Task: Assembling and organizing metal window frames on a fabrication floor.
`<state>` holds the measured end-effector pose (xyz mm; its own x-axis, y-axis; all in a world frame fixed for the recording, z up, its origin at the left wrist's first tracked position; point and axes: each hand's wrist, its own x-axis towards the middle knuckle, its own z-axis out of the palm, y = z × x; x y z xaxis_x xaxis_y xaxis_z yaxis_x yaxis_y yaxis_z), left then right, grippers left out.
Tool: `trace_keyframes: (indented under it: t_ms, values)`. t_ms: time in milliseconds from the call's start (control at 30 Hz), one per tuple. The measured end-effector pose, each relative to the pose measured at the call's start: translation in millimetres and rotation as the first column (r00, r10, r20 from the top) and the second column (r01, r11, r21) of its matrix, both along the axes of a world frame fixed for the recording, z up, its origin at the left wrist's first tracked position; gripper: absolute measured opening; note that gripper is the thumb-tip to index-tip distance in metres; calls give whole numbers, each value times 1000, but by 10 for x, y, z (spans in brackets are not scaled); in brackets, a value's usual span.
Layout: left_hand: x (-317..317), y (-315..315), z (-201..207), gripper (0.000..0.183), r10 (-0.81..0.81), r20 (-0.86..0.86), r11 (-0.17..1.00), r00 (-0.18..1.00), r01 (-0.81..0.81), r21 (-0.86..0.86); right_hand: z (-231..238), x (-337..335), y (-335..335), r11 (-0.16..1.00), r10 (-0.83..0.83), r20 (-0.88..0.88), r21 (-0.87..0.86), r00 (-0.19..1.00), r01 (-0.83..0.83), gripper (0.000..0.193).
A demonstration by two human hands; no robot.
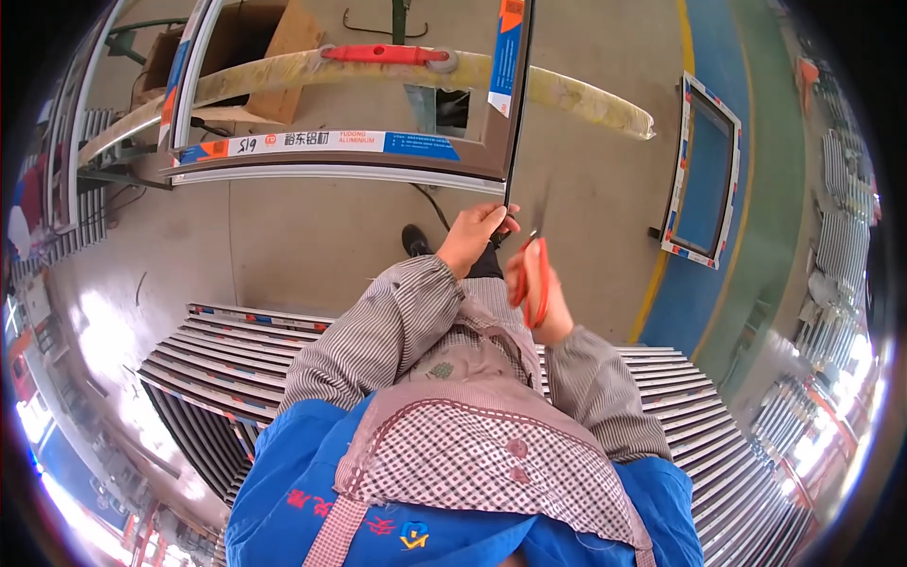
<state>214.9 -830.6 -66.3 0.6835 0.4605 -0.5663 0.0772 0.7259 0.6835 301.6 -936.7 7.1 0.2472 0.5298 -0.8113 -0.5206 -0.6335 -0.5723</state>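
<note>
A rectangular aluminium window frame (312, 144), brown with printed white, blue and orange film, lies raised in front of me. Along its right side runs a thin black strip (515, 132), probably a rubber seal. At the near right corner, the fingers of my left hand (469, 240) close on the lower end of this strip. My right hand (556, 304) grips red-handled scissors (541, 274), blades pointing up and away, just right of my left hand. The blades are blurred and apart from the strip; how far they are spread, I cannot tell.
Under the frame is a wrapped yellowish support bar (586, 99) with a red tool-like piece (383, 54) on it. An open cardboard box (274, 71) stands at the far left. Another frame (704, 170) lies right, on the blue floor strip. Stacked profiles (680, 406) flank me.
</note>
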Motion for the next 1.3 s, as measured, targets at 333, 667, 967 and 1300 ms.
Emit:
trace_keyframes:
  t_ms: [333,667,967,1300]
  values:
    - [40,-62,-135,26,62,-212,983,975,-22,185,402,-438,197,982,-190,-480,-108,857,157,60]
    - [65,-137,-204,23,131,-114,987,985,-119,110,475,-546,375,921,-365,-580,-113,729,372,63]
    - [63,-174,-189,23,161,-111,973,981,-139,184,399,-630,350,952,-300,-386,-59,872,302,62]
    - [140,-224,-117,21,268,-165,963,949,-259,76,384,-384,170,975,-218,-473,-77,854,206,55]
